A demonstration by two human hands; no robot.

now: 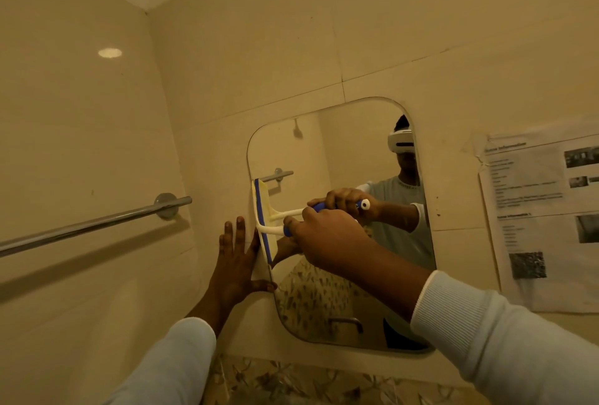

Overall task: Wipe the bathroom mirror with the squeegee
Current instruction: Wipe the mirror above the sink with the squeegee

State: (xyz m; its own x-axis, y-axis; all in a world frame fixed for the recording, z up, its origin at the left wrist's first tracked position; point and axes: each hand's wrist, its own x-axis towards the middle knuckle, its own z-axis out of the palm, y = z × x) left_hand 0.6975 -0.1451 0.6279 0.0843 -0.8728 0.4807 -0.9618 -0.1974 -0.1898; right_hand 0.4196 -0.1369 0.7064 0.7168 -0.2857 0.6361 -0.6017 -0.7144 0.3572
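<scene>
A rounded frameless mirror (327, 158) hangs on the tiled wall. The squeegee (264, 226) has a white frame and a blue blade. Its blade stands upright against the glass at the mirror's left edge. My right hand (324, 239) grips the squeegee's blue handle, to the right of the blade. My left hand (236, 262) lies flat on the wall tile just left of the mirror, fingers straight and pointing up, thumb touching the mirror's edge. The mirror reflects the hand, the squeegee and a person in a headset.
A chrome towel bar (97, 223) juts from the left wall, near my left arm. A printed paper sheet (544, 210) is taped to the wall right of the mirror. A patterned stone counter (291, 382) runs below the mirror.
</scene>
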